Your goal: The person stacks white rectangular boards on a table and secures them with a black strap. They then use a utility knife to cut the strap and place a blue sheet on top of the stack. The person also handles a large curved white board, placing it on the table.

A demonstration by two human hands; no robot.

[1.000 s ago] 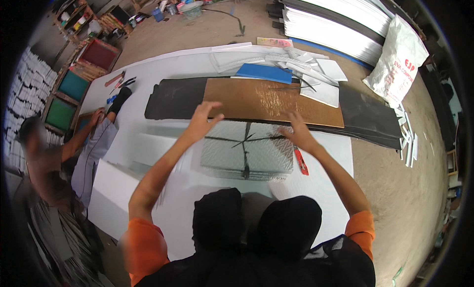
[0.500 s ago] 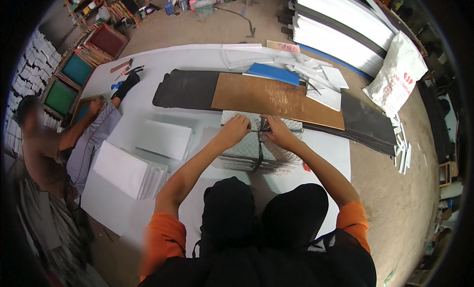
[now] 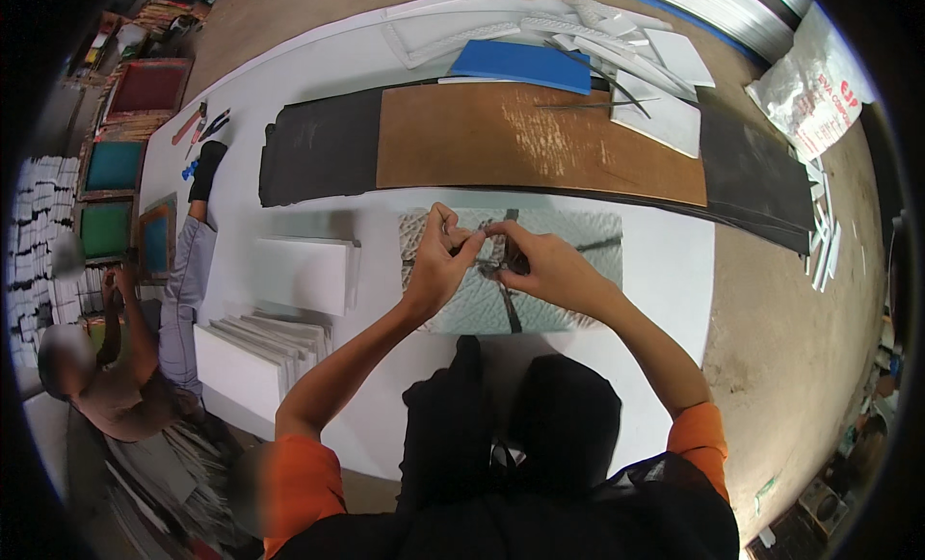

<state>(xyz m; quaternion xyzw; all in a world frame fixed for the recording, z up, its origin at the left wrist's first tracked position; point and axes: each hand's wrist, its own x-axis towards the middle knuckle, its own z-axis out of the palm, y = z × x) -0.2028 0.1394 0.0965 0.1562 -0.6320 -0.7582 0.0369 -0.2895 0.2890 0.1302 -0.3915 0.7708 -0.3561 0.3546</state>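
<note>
A bundle of grey-white, rough-textured sheets lies flat in front of my knees. Black cord runs across it both ways, crossing near the middle. Over that crossing my left hand is closed, thumb and fingers pinched on the cord. Close beside it, my right hand also pinches the cord, its fingers curled just above the sheets. The fingertips of both hands nearly meet, and the knot area is partly hidden by them.
A brown board on long black sheets lies beyond the bundle, with a blue panel and white offcuts behind. White panel stacks stand left. A co-worker sits far left near pliers. A white sack stands right.
My hands have come closer together over the crossing, with the cord between them. The view has shifted downward. The co-worker's hands have left the framed screen and are now raised together.
</note>
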